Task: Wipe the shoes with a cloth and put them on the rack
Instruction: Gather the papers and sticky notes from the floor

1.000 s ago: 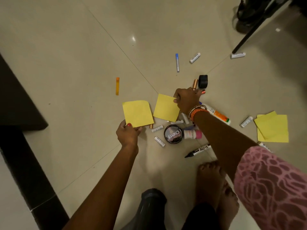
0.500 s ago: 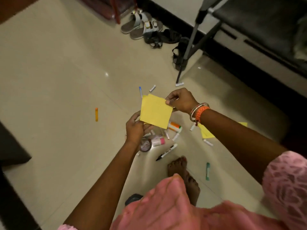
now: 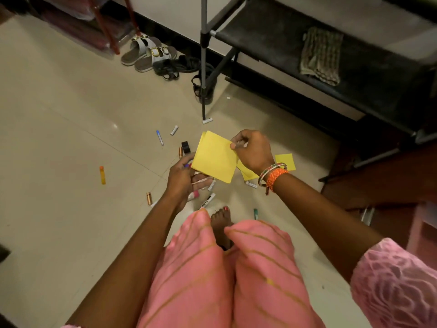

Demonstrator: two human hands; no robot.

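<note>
since half a second back the view has tipped up a bit, so more of the black rack point(image 3: 319, 74) shows now, and the yellow paper point(image 3: 216, 159) sits higher and more square between the hands. right hand point(image 3: 254, 151) pinches the paper's top right corner with thumb and forefinger, bangles point(image 3: 272, 174) on that wrist. left hand point(image 3: 183, 177) is under the lower left edge, fingers curled up around it from below, looks like it's holding the paper plus maybe something small and purple, can't really tell.

the shoes: a pair of pale buckled sandals point(image 3: 149, 52) lies on the floor at the back by the wall, with dark strappy sandals point(image 3: 179, 67) just beside them and another dark one point(image 3: 203, 86) at the foot of the rack's leg. none of them on the rack. a striped cloth point(image 3: 321, 55) lies on the rack's shelf, well apart from both hands.

floor point(image 3: 59, 126) around the hands is littered with small tubes, an orange marker point(image 3: 102, 175) off to the left, more yellow sheets point(image 3: 285, 160) under the right wrist. pink trousers and a bare foot point(image 3: 221, 221) at the bottom.
</note>
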